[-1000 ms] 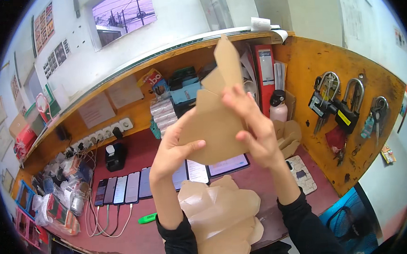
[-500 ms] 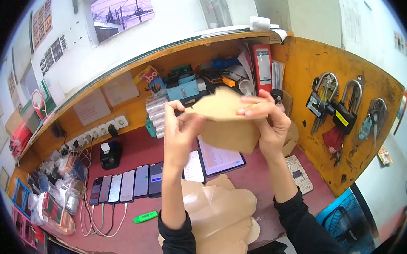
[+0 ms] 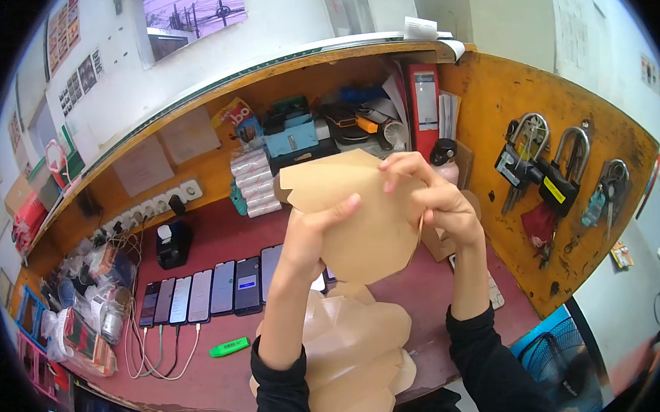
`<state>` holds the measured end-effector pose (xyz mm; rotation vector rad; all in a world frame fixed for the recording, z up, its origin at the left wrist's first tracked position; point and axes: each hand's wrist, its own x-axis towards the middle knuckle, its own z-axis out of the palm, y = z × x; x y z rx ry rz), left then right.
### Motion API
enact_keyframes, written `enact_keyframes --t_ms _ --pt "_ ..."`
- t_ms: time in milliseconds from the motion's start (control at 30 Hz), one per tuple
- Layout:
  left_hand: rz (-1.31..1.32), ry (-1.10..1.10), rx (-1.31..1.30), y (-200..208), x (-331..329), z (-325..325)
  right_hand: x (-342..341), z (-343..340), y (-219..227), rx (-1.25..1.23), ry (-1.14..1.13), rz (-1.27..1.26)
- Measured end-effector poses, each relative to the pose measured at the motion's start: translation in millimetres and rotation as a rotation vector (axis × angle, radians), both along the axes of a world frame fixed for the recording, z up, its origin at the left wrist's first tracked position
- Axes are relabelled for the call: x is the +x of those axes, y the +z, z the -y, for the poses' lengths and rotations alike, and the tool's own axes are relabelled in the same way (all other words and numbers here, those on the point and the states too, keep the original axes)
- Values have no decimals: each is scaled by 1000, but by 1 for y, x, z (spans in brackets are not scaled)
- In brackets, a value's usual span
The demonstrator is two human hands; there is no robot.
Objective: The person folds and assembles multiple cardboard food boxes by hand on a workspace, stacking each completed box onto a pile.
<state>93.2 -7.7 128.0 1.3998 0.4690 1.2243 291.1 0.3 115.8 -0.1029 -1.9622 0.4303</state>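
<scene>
A brown cardboard food box [image 3: 369,237], partly folded, is held up over the desk between my two hands. My left hand [image 3: 309,237] grips its left side, the thumb lying across the near face and the other fingers hidden behind. At the upper right edge, my right hand [image 3: 445,200] is closed on the box with bent fingers at a corner flap. Below my hands, flat brown box blanks [image 3: 359,335] with a glossy surface lie at the front edge of the desk.
A row of phones [image 3: 222,286] with charging cables lies left of the blanks, near a green highlighter [image 3: 229,347]. Plastic-wrapped items [image 3: 90,323] crowd the left end. Padlocks [image 3: 563,168] hang on the right wooden panel. A pink bottle [image 3: 445,166] stands behind my right hand.
The cardboard box has turned so that its broad face now shows, and it covers the tablet. My left thumb has moved onto that face. My right fingers have curled at the right edge.
</scene>
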Motion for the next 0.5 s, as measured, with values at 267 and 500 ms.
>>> enact_keyframes --t_ms 267,500 --pt "21 116 59 -3 4 -3 -22 3 2 -146 -209 -202" --pt "19 58 112 1 0 -1 -24 -10 -4 -94 -30 -287"
